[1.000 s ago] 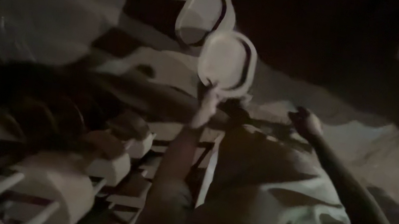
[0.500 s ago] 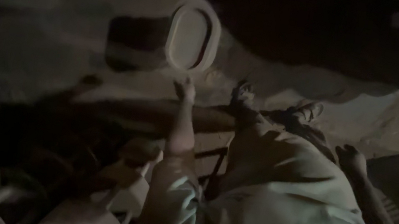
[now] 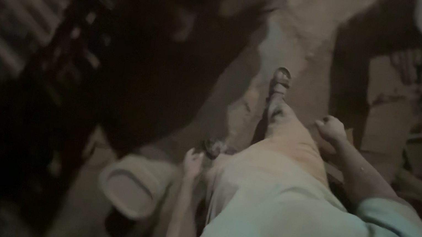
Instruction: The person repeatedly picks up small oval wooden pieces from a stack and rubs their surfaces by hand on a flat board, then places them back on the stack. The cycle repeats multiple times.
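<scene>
A person is walking across a dusty dirt floor in a very dark room, carrying a pale oval thing.

The left hand (image 3: pixel 193 164) is hanging low by the leg, and its fingers are curling over the rim of a pale oval mould (image 3: pixel 135 186); the mould is looking smooth and round-edged, like a shallow bowl with a thick lip, and it is hanging just above the floor (image 3: pixel 289 41) on the person's left side. The right hand (image 3: pixel 331 129) is swinging out beside the hip, closed in a loose fist with nothing in it. A sandalled foot (image 3: pixel 281 83) is stepping onto the rough, lumpy ground. Dark wooden racks (image 3: pixel 23 34) are standing along the left side, too blurry to tell more.
</scene>
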